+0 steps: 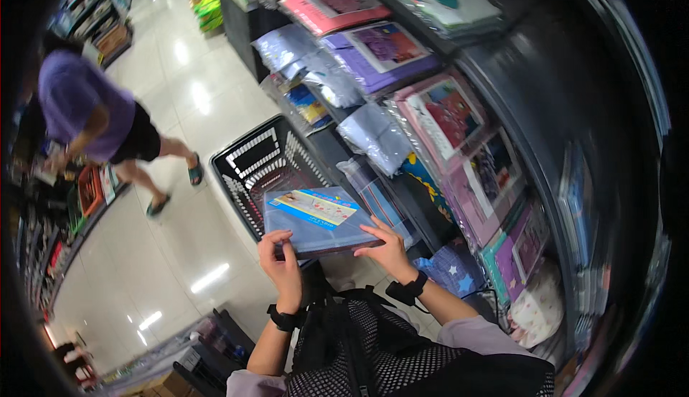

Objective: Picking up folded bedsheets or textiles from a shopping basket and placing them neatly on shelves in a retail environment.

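A flat clear plastic package (317,235) with a blue and yellow printed label (315,208) is held level in front of me. My left hand (282,262) grips its near left corner, the thumb and fingers curled at the edge. At the near right corner, my right hand (385,249) pinches it with the thumb below and fingers on top. Beneath and beyond the package stands a black plastic shopping basket (250,146) with slotted walls. The package hides the basket's near part, and its contents are hard to make out.
To the right, shelves hold wrapped bedding packs, including a purple pack (371,63) and a pink pack (444,119). A person in a purple shirt (86,101) walks on the tiled floor (177,230) at left. Another display shelf (215,354) stands at lower left.
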Action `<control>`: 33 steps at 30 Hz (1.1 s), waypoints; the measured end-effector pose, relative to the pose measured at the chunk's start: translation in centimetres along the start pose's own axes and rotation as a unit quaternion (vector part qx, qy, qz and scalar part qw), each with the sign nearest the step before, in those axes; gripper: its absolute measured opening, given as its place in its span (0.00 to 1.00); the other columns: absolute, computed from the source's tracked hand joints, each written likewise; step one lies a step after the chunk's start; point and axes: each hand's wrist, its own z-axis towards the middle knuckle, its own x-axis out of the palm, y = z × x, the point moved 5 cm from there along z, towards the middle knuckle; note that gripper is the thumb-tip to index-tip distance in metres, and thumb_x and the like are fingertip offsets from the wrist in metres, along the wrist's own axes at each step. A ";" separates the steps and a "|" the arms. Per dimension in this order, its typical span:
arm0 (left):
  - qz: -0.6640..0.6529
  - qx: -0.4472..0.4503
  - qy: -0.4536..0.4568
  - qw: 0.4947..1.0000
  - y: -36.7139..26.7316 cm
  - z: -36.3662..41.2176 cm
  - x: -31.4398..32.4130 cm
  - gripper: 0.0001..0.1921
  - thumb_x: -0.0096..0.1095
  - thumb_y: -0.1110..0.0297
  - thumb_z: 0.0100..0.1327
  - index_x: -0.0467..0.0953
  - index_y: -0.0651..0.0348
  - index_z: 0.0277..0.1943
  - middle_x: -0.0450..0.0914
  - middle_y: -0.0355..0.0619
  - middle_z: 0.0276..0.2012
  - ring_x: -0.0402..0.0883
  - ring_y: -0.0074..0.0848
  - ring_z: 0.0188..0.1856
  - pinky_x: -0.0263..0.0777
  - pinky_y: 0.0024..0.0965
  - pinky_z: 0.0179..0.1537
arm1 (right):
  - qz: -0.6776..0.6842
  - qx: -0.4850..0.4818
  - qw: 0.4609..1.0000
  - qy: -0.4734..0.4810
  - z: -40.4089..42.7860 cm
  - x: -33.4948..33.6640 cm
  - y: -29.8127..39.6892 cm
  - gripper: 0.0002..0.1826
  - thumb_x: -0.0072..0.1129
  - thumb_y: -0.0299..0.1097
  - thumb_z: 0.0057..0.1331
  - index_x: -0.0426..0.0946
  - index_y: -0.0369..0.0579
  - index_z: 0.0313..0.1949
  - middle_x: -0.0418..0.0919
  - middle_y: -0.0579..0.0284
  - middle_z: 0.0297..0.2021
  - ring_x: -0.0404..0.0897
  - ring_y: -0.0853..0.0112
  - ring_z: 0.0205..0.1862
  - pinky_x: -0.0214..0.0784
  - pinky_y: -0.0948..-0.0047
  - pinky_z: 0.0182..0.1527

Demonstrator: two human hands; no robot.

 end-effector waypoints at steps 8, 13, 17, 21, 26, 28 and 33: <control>-0.175 0.263 -0.059 0.947 -14.5 -9.5 2.8 0.06 0.56 0.75 0.56 0.66 0.58 0.27 0.68 0.46 0.35 0.67 0.30 0.39 0.59 0.39 0.53 | 0.048 -0.113 0.974 -0.191 -10.6 -14.0 4.3 0.32 0.75 0.35 0.35 0.77 0.46 0.45 0.61 0.43 0.59 0.65 0.55 0.59 0.61 0.64 0.57; -0.197 0.395 0.025 0.897 -19.0 -13.7 5.5 0.04 0.48 0.71 0.64 0.65 0.60 0.34 0.65 0.51 0.49 0.62 0.38 0.57 0.50 0.44 0.62 | -0.002 -0.223 0.897 -0.381 -17.4 -20.9 5.2 0.28 0.74 0.33 0.39 0.76 0.44 0.43 0.57 0.30 0.58 0.63 0.47 0.59 0.64 0.62 0.55; -0.255 0.156 0.137 0.944 -18.9 -13.2 10.9 0.17 0.50 0.76 0.55 0.65 0.62 0.49 0.53 0.56 0.64 0.52 0.39 0.66 0.46 0.39 0.64 | -0.081 -0.203 0.863 -0.456 -19.2 -22.0 3.2 0.27 0.73 0.32 0.40 0.76 0.45 0.43 0.54 0.31 0.59 0.63 0.47 0.59 0.63 0.62 0.56; -0.253 0.140 0.165 0.943 -17.7 -11.0 14.4 0.11 0.52 0.78 0.54 0.67 0.62 0.42 0.61 0.56 0.59 0.59 0.39 0.62 0.48 0.40 0.63 | -0.061 -0.148 0.885 -0.436 -17.2 -22.9 2.9 0.28 0.73 0.34 0.39 0.77 0.47 0.43 0.54 0.33 0.60 0.67 0.52 0.57 0.68 0.65 0.51; -0.267 0.179 0.159 0.934 -18.1 -5.7 17.3 0.12 0.56 0.73 0.53 0.67 0.62 0.41 0.65 0.56 0.54 0.64 0.37 0.57 0.53 0.40 0.61 | -0.088 -0.157 0.878 -0.444 -13.4 -24.7 4.5 0.24 0.72 0.37 0.42 0.78 0.43 0.40 0.54 0.32 0.60 0.67 0.50 0.57 0.68 0.65 0.52; -0.277 0.251 0.149 0.915 -19.2 -3.5 19.2 0.11 0.56 0.73 0.54 0.67 0.61 0.40 0.64 0.55 0.56 0.63 0.39 0.58 0.52 0.41 0.61 | -0.094 -0.177 0.862 -0.465 -10.9 -26.0 4.8 0.23 0.72 0.37 0.43 0.77 0.42 0.39 0.57 0.33 0.59 0.67 0.50 0.56 0.68 0.65 0.52; -0.220 0.282 0.140 0.923 -20.7 3.8 25.1 0.12 0.55 0.79 0.58 0.65 0.61 0.44 0.56 0.54 0.62 0.55 0.38 0.64 0.50 0.41 0.62 | -0.162 -0.174 0.848 -0.474 -4.4 -29.6 5.0 0.20 0.71 0.38 0.45 0.77 0.41 0.36 0.69 0.42 0.52 0.71 0.57 0.54 0.70 0.66 0.49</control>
